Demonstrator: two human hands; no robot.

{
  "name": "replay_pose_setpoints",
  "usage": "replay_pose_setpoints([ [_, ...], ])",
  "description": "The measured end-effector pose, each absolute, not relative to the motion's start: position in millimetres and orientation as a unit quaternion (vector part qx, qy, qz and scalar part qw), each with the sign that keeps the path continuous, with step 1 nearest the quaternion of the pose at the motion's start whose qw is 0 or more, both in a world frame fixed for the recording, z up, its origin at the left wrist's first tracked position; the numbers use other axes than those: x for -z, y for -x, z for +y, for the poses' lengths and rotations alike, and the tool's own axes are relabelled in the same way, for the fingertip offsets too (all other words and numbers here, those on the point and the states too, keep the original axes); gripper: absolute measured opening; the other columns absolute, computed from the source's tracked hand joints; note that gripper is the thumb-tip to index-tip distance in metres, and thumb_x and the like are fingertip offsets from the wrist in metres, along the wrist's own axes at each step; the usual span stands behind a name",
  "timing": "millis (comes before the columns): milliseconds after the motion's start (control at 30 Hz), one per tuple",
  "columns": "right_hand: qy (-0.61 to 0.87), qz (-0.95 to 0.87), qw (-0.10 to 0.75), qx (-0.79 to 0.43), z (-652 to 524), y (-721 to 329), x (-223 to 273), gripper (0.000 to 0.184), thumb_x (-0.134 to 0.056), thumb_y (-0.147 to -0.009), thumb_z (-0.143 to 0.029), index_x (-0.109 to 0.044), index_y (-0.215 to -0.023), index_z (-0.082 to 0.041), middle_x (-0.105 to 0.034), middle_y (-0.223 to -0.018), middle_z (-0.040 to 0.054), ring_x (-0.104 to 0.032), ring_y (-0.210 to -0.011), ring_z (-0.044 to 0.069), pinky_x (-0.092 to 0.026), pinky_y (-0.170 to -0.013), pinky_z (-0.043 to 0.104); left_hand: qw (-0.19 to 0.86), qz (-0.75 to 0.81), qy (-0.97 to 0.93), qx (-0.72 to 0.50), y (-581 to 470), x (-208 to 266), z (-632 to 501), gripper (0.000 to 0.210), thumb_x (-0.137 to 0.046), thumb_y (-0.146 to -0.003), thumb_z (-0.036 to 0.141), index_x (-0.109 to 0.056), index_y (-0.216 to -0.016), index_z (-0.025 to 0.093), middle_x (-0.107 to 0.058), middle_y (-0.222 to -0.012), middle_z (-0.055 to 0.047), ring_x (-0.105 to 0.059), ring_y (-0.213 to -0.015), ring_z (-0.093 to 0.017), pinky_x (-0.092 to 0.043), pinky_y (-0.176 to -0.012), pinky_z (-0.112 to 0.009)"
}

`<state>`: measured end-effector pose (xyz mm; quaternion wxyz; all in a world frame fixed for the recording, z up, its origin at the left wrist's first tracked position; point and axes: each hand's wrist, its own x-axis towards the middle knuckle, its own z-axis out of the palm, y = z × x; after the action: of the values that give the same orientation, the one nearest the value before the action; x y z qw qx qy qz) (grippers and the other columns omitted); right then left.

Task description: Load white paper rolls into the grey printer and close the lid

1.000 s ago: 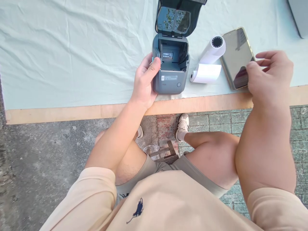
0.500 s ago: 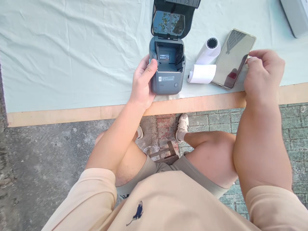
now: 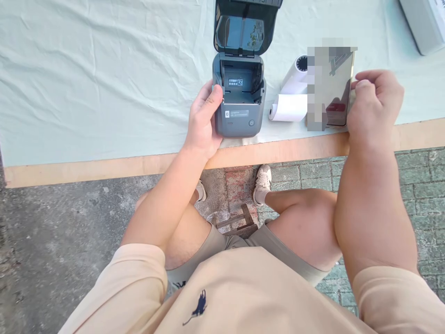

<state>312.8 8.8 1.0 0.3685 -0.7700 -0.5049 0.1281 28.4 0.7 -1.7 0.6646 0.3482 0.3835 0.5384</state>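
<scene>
A dark blue-grey label printer (image 3: 239,118) stands on the cloth with its lid (image 3: 239,33) raised and its paper bay showing. My left hand (image 3: 205,116) wraps round the printer's left side, thumb on the front rim. At the right, a smartphone (image 3: 338,88) has its right edge pinched in the fingers of my right hand (image 3: 375,102); the fingertips are partly hidden. Its left part is blurred by blocks. Between printer and phone lie two white paper rolls: a smaller roll (image 3: 288,107) in front and a longer one (image 3: 292,76) behind it.
A pale cloth (image 3: 104,83) covers the table, whose wooden front edge (image 3: 90,169) runs across in front of me. At the far right corner sits a grey-white box (image 3: 422,28). Below are my legs and a wooden stool (image 3: 239,220).
The phone has turned more upright, its right edge moving with my right hand. My left hand stays on the printer. The whole view has shifted slightly.
</scene>
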Motion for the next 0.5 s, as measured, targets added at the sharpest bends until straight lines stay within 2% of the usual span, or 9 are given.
replay_pose_setpoints([
  [200, 0.773, -0.497, 0.373, -0.13, 8.8, -312.6, -2.4, 0.024, -0.043, -0.088, -0.019, -0.064, -0.099, -0.017, -0.067, -0.094, 0.0029, -0.062, -0.093, 0.013, -0.045, -0.082, 0.034, 0.669, 0.377, -0.346, -0.539, -28.3, 3.8, 1.5, 0.031, -0.054, -0.081, 0.055, -0.064, -0.094, 0.028, -0.074, -0.094, -0.002, -0.065, -0.112, -0.022, -0.056, -0.089, -0.032],
  [367, 0.766, -0.494, 0.395, -0.118, 7.2, -318.3, 0.8, 0.023, -0.04, -0.09, -0.02, -0.062, -0.097, -0.018, -0.066, -0.093, 0.0018, -0.062, -0.095, 0.014, -0.045, -0.086, 0.039, 0.674, 0.375, -0.329, -0.545, -28.0, 8.8, 3.4, 0.044, -0.043, -0.083, 0.064, -0.064, -0.096, 0.027, -0.073, -0.098, -0.002, -0.067, -0.107, -0.021, -0.056, -0.088, -0.033],
  [500, 0.744, -0.51, 0.42, -0.1, 5.1, -322.3, 2.3, 0.021, -0.04, -0.092, -0.02, -0.06, -0.095, -0.02, -0.064, -0.093, 0.0003, -0.061, -0.099, 0.014, -0.045, -0.089, 0.041, 0.678, 0.384, -0.316, -0.541, -26.4, 10.6, 3.7, 0.045, -0.041, -0.082, 0.067, -0.062, -0.095, 0.029, -0.073, -0.101, -0.002, -0.066, -0.108, -0.021, -0.056, -0.086, -0.031],
])
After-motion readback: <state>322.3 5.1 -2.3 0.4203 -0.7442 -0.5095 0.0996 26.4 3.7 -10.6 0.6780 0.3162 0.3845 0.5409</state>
